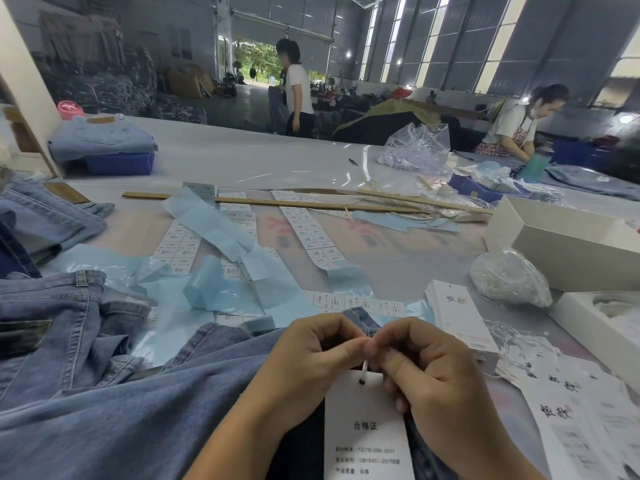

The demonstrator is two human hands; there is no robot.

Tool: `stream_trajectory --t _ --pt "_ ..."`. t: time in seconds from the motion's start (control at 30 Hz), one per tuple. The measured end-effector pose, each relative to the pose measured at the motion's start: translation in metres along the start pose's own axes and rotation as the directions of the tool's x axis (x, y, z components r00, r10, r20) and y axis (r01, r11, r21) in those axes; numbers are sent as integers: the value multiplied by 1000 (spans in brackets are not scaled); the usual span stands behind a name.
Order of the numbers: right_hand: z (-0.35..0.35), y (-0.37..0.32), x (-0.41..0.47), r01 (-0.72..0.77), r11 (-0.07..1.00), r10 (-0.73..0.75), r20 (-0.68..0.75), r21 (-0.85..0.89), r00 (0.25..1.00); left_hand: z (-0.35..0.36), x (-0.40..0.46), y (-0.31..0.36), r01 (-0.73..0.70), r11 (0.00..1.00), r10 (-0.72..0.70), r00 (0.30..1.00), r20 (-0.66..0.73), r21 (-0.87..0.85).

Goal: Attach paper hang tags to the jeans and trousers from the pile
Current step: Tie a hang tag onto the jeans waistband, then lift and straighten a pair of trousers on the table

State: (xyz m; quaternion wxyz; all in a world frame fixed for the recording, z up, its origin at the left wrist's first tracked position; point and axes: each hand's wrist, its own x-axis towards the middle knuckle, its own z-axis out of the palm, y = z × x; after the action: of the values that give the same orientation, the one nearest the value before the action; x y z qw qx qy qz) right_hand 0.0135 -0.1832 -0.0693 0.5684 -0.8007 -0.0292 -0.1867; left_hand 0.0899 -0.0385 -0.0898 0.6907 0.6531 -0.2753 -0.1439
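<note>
Pale table (263,157), jeans (104,393), sticker strips (311,233), wooden rulers (277,202), white boxes (554,237)

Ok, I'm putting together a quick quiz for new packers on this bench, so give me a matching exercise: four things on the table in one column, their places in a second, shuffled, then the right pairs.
Things:
1. white paper hang tag with printed black text
2. folded light-blue jeans
3. long wooden ruler
4. open white cardboard box

Places:
A. on a blue crate, far left
B. hanging from a string pinched by both hands
C. right side of the table
D. lying across the label strips, mid-table

Pairs: 1-B, 2-A, 3-D, 4-C
</note>
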Motion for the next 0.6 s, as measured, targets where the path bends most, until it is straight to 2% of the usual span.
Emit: stream_trajectory --t 0.1,0.3,0.47,0.6 --pt "-1 -3 0 1 1000 -2 46 21 999 -4 2 0 18 993 -15 999 31 -113" --pt "1 -4 1 -3 1000 2 34 30 999 -2 1 -3 13 986 -14 1000 -6 -165" --pt "2 0 2 29 979 -52 -108 -201 993 7 -5 -6 30 996 -10 968 -250 79" --pt "-2 0 2 54 951 -140 -267 -305 953 13 -18 -8 69 969 -15 974 -225 238"
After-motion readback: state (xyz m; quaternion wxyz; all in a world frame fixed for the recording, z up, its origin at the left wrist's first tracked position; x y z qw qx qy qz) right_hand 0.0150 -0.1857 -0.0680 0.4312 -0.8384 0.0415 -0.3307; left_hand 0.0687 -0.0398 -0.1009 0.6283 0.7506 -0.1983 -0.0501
